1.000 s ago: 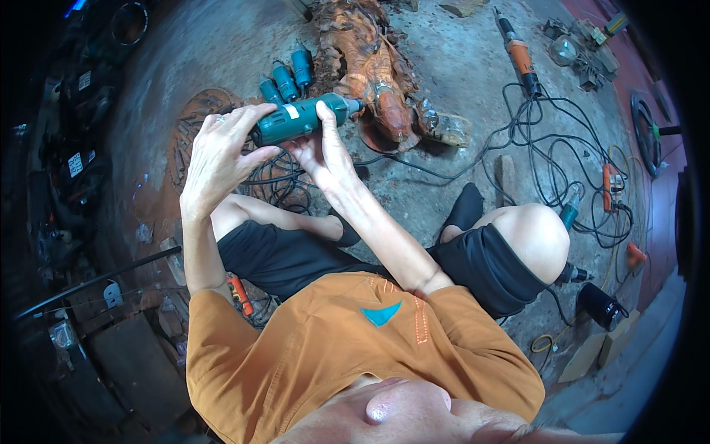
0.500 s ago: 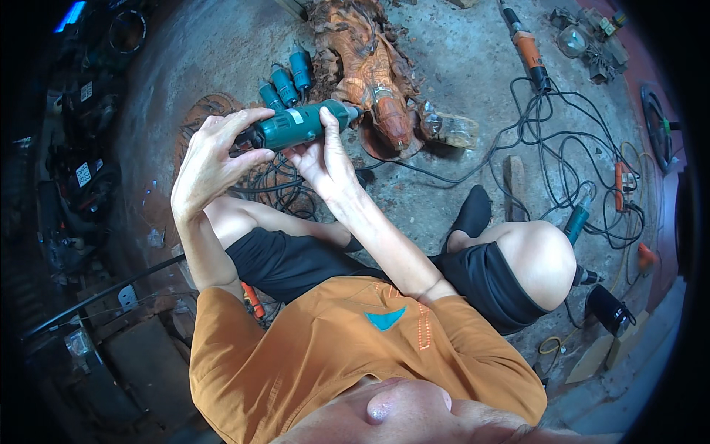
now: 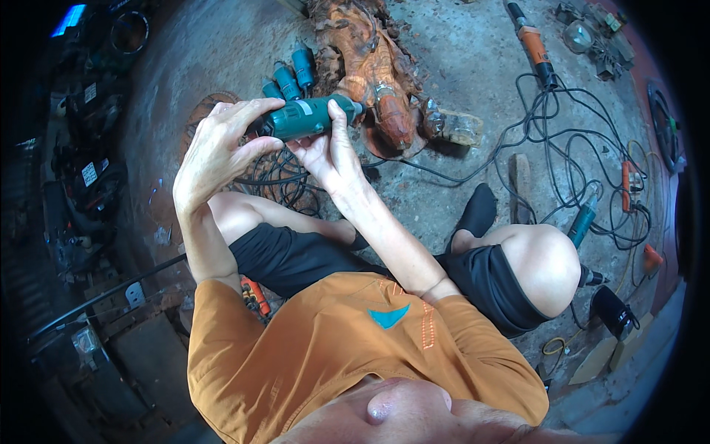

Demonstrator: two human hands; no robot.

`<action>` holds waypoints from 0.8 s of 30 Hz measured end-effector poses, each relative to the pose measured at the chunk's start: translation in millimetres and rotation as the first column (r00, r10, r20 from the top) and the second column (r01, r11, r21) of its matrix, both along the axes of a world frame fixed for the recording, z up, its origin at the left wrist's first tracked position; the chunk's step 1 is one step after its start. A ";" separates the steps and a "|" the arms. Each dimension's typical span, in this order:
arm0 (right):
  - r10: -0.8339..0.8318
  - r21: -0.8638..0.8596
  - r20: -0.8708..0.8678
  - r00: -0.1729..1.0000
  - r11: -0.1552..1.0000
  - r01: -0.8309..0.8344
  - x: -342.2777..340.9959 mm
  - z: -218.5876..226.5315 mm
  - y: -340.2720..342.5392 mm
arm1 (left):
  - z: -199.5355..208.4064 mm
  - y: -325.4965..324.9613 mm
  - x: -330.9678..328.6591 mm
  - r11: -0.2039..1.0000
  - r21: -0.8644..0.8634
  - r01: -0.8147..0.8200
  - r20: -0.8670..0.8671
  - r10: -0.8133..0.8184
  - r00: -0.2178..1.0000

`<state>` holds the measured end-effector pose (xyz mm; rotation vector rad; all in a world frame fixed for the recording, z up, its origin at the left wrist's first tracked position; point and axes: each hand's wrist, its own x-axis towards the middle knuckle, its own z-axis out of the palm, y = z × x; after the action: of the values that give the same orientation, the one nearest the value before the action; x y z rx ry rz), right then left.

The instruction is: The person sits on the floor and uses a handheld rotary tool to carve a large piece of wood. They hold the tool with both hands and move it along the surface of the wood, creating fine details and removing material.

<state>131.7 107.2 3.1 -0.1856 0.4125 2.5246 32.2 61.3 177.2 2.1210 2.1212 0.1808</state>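
A green die grinder (image 3: 314, 117) lies almost level across both of my hands, its narrow metal nose toward the right. My left hand (image 3: 214, 152) pinches the dark rear end between thumb and fingers. My right hand (image 3: 330, 157) grips the front part of the body, thumb on top and fingers underneath. Just beyond the nose is a carved reddish-brown wood piece (image 3: 362, 63) on the concrete floor. Whether the nose holds a bit, I cannot tell.
Several green grinders (image 3: 287, 80) stand beyond my hands. Black cables (image 3: 529, 122) tangle on the right, with an orange-and-black power tool (image 3: 534, 48) above them and another green grinder (image 3: 582, 224) by my knee. A wood block (image 3: 520, 185) lies near my foot.
The grinder has risen slightly away from me in both hands, with nearly the same grip. The whole view has shifted a little.
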 end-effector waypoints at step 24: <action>-0.025 -0.086 0.009 1.000 0.996 0.026 6.6 1.5 -5.3 | 6.2 1.6 12.2 0.998 -0.057 0.001 0.054 0.002 0.999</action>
<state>138.3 102.0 4.5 -0.2223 0.5183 2.4820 44.4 62.9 183.4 2.0597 2.0714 0.1733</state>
